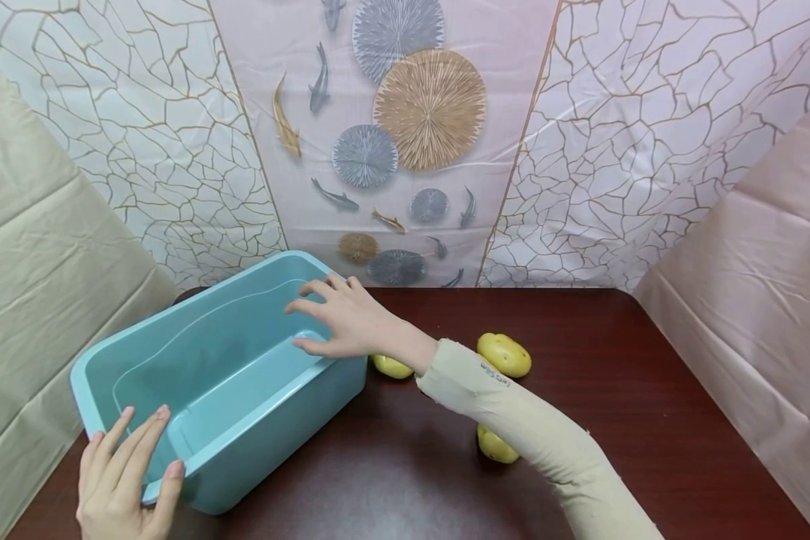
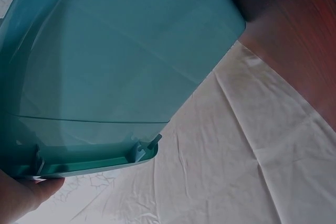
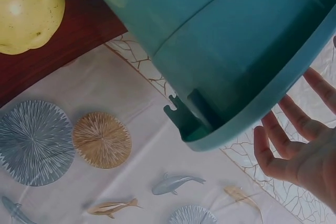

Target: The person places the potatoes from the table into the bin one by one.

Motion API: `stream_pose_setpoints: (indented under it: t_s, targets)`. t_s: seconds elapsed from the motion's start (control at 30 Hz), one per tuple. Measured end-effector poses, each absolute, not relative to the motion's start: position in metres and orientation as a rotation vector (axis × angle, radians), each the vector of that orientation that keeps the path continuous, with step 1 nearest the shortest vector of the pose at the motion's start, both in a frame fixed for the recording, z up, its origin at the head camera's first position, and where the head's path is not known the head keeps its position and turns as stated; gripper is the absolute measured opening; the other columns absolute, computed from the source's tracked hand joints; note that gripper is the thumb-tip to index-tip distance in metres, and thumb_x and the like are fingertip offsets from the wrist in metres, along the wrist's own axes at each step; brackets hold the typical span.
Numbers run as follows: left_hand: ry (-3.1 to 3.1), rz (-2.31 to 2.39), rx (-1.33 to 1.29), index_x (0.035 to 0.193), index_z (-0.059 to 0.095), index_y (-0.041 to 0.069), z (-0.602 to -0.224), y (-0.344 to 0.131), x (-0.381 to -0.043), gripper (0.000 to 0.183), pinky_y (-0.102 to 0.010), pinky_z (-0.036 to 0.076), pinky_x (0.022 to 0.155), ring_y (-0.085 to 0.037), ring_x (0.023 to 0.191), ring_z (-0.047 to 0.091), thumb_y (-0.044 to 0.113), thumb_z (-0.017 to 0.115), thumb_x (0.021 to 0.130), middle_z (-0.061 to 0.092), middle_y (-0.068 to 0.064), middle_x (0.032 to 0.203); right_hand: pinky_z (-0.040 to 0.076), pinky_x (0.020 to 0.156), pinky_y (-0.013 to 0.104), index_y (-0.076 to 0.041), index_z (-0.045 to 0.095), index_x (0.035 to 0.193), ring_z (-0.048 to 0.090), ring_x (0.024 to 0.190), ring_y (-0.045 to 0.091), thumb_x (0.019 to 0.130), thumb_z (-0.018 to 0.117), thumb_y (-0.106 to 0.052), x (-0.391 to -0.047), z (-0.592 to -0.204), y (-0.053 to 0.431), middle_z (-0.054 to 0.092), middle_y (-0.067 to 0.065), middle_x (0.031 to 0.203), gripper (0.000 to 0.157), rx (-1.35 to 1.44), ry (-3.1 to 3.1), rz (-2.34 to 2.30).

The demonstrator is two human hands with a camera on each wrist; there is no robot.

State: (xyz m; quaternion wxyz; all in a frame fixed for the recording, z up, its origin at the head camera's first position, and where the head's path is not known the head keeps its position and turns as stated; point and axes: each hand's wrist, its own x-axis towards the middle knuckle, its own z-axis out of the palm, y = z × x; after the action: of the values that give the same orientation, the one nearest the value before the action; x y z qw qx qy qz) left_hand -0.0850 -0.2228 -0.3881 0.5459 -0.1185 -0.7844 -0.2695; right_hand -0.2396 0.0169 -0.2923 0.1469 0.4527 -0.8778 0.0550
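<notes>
A deep blue-green plastic bin (image 1: 263, 427) stands on the left of the table, turned at an angle, with its inside bare. My left hand (image 1: 118, 480) lies over the bin's near left corner, fingers extended across the rim; in the left wrist view a finger (image 2: 50, 188) touches the rim's edge. Above the bin's far right end is my right hand (image 1: 344, 319), fingers spread and loosely bent, holding nothing. Right of the bin are yellow potatoes: one beside its wall (image 1: 393, 367), one farther right (image 1: 505, 355), and one partly behind my right sleeve (image 1: 496, 444).
The dark red-brown table (image 1: 648, 420) extends to the right of the potatoes. Patterned cloth (image 1: 418, 240) hangs along its back edge. Beige cloth drapes the left side (image 1: 47, 247) and the right side (image 1: 749, 300).
</notes>
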Motion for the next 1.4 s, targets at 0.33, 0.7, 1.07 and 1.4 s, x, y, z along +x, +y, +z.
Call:
stream_pose_setpoints:
  t_s: [0.33,0.7,1.07,1.4]
  targets:
    - [-1.86,-0.637,-0.271,0.104,0.064,-0.003,-0.38,-0.216,-0.081,0.051,-0.035,0.024,0.105,-0.009,0.122,0.044,0.042,0.048,0.086,0.053,0.019,0.12,0.032,0.075,0.031,-0.032,0.052,0.118,0.041,0.103,0.015,0.085,0.047,-0.049,-0.239,-0.293,0.024,0.049,-0.004,0.123,0.038,1.295,-2.463,0.145]
    - [-1.844,-0.639,-0.274,0.105,0.065,-0.002,-0.382,-0.218,-0.084,0.049,-0.035,0.025,0.104,-0.013,0.121,0.047,0.041,0.049,0.086,0.059,0.01,0.118,0.031,0.072,0.028,-0.031,0.053,0.117,0.042,0.098,0.013,0.085,0.047,-0.047,-0.238,-0.299,0.035,0.051,-0.005,0.12,0.036,1.306,-2.394,0.137]
    - [-1.833,-0.638,-0.283,0.103,0.065,-0.004,-0.377,-0.214,-0.082,0.051,-0.032,0.025,0.104,-0.011,0.121,0.046,0.041,0.048,0.086,0.057,0.013,0.118,0.031,0.076,0.031,-0.029,0.054,0.117,0.042,0.101,0.013,0.085,0.048,-0.045,-0.23,-0.305,0.046,0.052,-0.004,0.119,0.036,1.327,-2.33,0.152]
    - [-1.854,-0.64,-0.278,0.104,0.065,-0.004,-0.379,-0.215,-0.081,0.052,-0.034,0.024,0.105,-0.009,0.122,0.045,0.042,0.048,0.086,0.051,0.022,0.12,0.032,0.077,0.031,-0.029,0.053,0.118,0.042,0.103,0.012,0.086,0.046,-0.045,-0.223,-0.309,0.052,0.051,-0.006,0.119,0.037,1.301,-2.34,0.128]
